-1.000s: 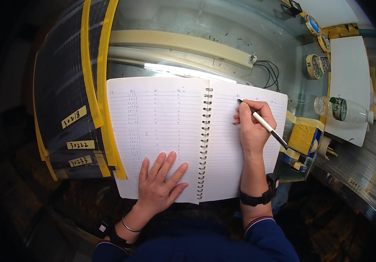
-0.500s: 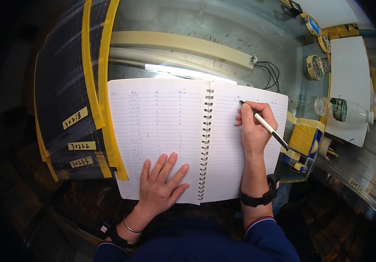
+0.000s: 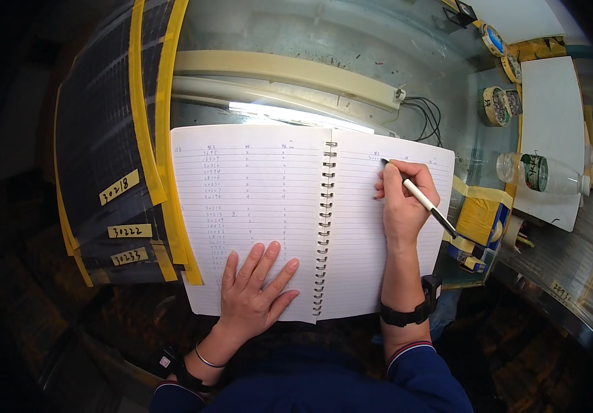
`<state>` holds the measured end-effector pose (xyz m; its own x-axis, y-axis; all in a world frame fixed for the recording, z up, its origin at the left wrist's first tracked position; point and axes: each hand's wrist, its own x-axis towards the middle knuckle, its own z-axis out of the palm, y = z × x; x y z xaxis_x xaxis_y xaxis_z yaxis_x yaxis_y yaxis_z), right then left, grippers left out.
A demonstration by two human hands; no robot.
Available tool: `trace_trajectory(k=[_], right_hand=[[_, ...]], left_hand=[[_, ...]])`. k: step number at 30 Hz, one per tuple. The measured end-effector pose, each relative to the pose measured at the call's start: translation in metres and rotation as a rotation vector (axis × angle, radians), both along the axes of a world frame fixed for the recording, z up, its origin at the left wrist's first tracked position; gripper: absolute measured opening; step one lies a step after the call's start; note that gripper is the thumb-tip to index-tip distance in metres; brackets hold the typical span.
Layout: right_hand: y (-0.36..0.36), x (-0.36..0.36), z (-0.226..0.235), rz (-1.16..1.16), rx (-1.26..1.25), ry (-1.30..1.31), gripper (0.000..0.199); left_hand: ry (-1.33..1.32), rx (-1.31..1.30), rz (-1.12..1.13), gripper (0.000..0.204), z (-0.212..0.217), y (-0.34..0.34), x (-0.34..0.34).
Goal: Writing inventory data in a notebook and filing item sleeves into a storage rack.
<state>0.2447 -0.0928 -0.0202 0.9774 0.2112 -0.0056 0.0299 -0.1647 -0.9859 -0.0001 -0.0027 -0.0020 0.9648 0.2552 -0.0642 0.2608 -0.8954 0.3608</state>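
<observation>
Spiral notebook (image 3: 355, 275) lies open on the glass-topped table (image 3: 441, 65), its wire binding (image 3: 323, 220) between two ruled pages. The notebook's left page (image 3: 265, 213) carries columns of handwriting in many rows, reaching down to the person's left hand (image 3: 254, 294), which rests flat and spread on that page's lower part, gripping nothing; whether writing runs on beneath it cannot be told. The right hand (image 3: 405, 210) is closed around a pen (image 3: 426, 201) in a writing grip, the tip at the upper part of the notebook's right page (image 3: 351, 230). Only a heading and the start of one row show there, so that page looks barely begun; its visible lines below are unwritten. Beyond the notebook's far edge is a cream lamp fixture (image 3: 289, 72); dark panels (image 3: 97, 131) edged with yellow tape (image 3: 148, 138) are beside its left, and a clear bottle (image 3: 564, 177) lies to its right.
</observation>
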Motion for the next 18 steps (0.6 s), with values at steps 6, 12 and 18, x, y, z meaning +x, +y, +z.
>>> trace_trajectory(k=[6, 12, 18], right_hand=[[0.000, 0.000, -0.001, 0.005, -0.051, -0.030, 0.004], [-0.003, 0.001, 0.001, -0.038, 0.012, -0.030, 0.003], [-0.031, 0.016, -0.001, -0.149, 0.006, 0.015, 0.004]], left_hand=[[-0.005, -0.007, 0.000, 0.049, 0.000, 0.000, 0.001], [-0.022, -0.009, -0.010, 0.048, 0.000, 0.001, 0.001], [-0.043, -0.008, -0.028, 0.047, -0.002, 0.001, 0.001]])
